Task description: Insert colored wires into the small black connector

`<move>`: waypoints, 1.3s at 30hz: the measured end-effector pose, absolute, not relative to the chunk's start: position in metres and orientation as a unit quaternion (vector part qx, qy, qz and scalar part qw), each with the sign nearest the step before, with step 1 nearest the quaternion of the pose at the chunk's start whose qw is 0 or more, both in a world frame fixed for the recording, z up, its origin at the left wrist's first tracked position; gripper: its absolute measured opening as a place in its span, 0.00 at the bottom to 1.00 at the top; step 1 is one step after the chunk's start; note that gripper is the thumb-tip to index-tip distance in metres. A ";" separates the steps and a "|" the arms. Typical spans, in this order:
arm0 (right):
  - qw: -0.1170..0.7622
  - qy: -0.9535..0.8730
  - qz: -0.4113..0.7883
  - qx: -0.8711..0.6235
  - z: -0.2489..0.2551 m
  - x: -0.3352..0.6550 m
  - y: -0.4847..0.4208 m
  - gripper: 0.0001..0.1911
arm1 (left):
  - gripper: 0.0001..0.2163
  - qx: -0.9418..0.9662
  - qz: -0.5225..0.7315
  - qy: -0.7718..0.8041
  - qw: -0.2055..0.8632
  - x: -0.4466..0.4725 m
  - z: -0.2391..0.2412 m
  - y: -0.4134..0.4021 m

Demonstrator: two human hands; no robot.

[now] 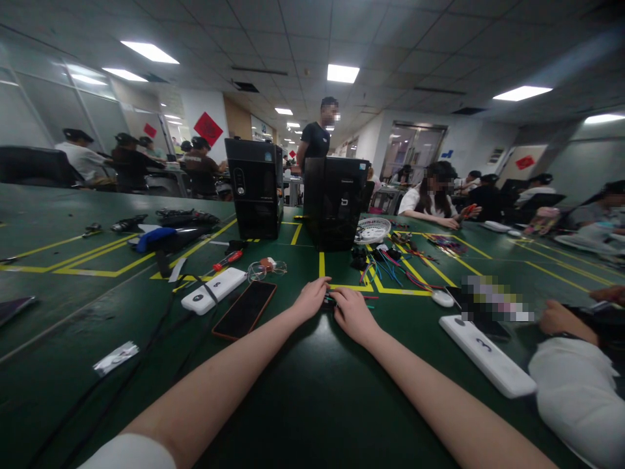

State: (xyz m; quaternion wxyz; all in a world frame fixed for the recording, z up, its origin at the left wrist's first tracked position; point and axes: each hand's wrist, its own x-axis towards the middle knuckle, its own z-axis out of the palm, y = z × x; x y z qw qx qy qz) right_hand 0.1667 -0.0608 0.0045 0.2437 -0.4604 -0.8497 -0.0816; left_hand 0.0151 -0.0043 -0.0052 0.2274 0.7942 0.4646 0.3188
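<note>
My left hand (312, 298) and my right hand (353, 314) meet over the middle of the green table (312, 404). Both are closed, fingertips bent around a small black piece (330, 301) mostly hidden between them. Short red and green wires (370, 302) stick out just beyond my right hand; whether they join the black piece I cannot tell. Left of my left hand lies a phone (247, 311) with a brown edge. Loose coloured wires (389, 266) spread on the table beyond my right hand.
Two black computer towers (256, 189) stand ahead. White power banks (213, 291) lie at both sides, with a red screwdriver (228, 260), black cables (161, 329), a white basket (373, 230) and a white mouse (442, 298). A co-worker's sleeve (576, 384) is close on the right.
</note>
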 end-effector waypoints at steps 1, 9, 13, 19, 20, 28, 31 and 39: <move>0.244 -0.850 -0.082 -0.461 0.004 0.167 -0.061 0.18 | 0.18 0.799 0.310 0.465 0.221 0.015 -0.005 -0.004; 0.247 -0.849 -0.084 -0.460 0.004 0.167 -0.061 0.17 | 0.18 0.811 0.287 0.471 0.197 0.016 -0.001 -0.009; 0.254 -0.846 -0.076 -0.463 0.004 0.167 -0.059 0.15 | 0.18 0.813 0.289 0.458 0.212 0.016 0.000 -0.009; 0.262 -0.842 -0.096 -0.462 0.005 0.166 -0.059 0.14 | 0.17 0.798 0.322 0.450 0.241 0.016 -0.007 -0.002; 0.263 -0.841 -0.099 -0.462 0.005 0.167 -0.059 0.13 | 0.17 0.791 0.330 0.451 0.249 0.016 -0.008 -0.001; 0.258 -0.846 -0.112 -0.452 0.009 0.166 -0.062 0.13 | 0.18 0.814 0.296 0.453 0.211 0.017 -0.003 -0.006; 0.260 -0.849 -0.116 -0.446 0.010 0.165 -0.064 0.12 | 0.18 0.816 0.290 0.455 0.207 0.017 -0.002 -0.008; 0.266 -0.849 -0.097 -0.446 0.008 0.165 -0.063 0.11 | 0.18 0.822 0.274 0.458 0.197 0.018 -0.004 -0.005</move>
